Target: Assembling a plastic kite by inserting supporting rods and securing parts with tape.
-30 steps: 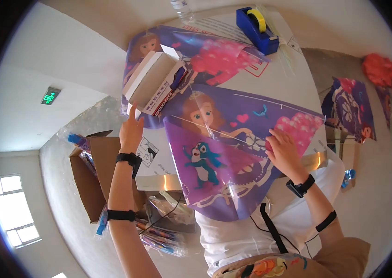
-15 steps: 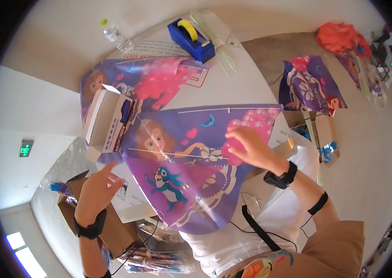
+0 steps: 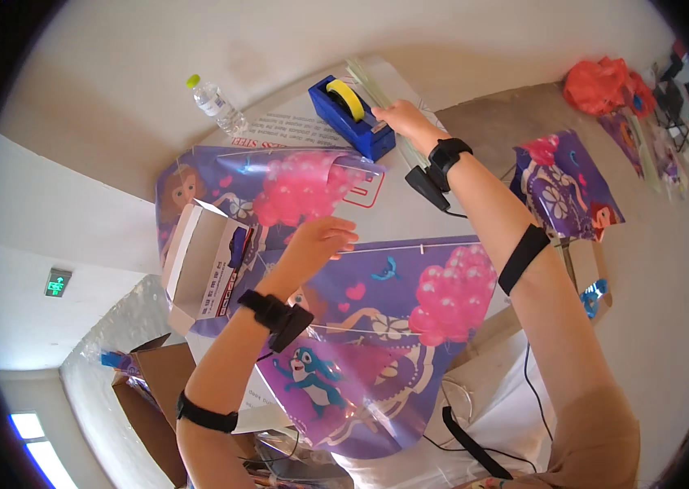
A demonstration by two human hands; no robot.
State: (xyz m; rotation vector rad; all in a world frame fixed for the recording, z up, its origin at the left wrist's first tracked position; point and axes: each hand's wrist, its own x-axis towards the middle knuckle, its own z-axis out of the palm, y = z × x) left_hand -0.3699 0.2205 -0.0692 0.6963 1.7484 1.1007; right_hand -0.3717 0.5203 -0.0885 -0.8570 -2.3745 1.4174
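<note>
A purple printed kite sheet (image 3: pixel 361 399) with a princess, pink balloons and a blue animal lies over the near table, thin white rods across it. Above its upper left part is my left hand (image 3: pixel 320 247), fingers stretched out and holding nothing. My right hand (image 3: pixel 411 124) reaches to the far side, at the cutter end of a blue tape dispenser (image 3: pixel 336 114) with a yellow roll. Its fingers are drawn together; what they grip, if anything, is hidden. Beneath that hand runs a bundle of pale clear strips (image 3: pixel 366 79).
A second purple sheet (image 3: pixel 190 183) lies farther back, partly under an open white carton (image 3: pixel 198 261). A water bottle (image 3: pixel 218 107) stands at the table's far left. Another printed sheet (image 3: pixel 560 183) is at the right. A brown cardboard box (image 3: pixel 149 407) sits lower left.
My right hand has moved from the near sheet's balloons up to the tape dispenser. My left hand has come from beside the carton to over the near sheet. The view has shifted slightly.
</note>
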